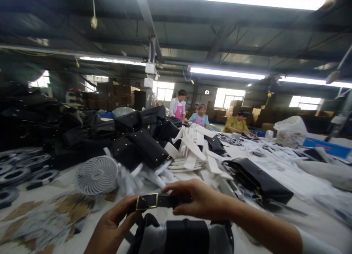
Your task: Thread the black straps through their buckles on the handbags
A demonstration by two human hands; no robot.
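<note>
Between my hands runs a black strap [164, 200] with a gold rectangular buckle [147, 202]. My left hand [117, 221] pinches the strap at the buckle's left side, thumb below and fingers above. On the other side my right hand [196, 199] curls its fingers and thumb round the strap. Just below, at the bottom edge of the view, sits a black handbag [187, 233] partly covered in clear or whitish wrap. Its lower part is cut off by the frame.
A small white fan [96, 175] stands left, near brown cardboard pieces [73, 206] and coiled wrapped straps [16, 173]. Black bags [148, 147] and white foam strips [192, 147] are heaped ahead. Another black bag [258, 178] lies right. Several people [202, 116] work across the table.
</note>
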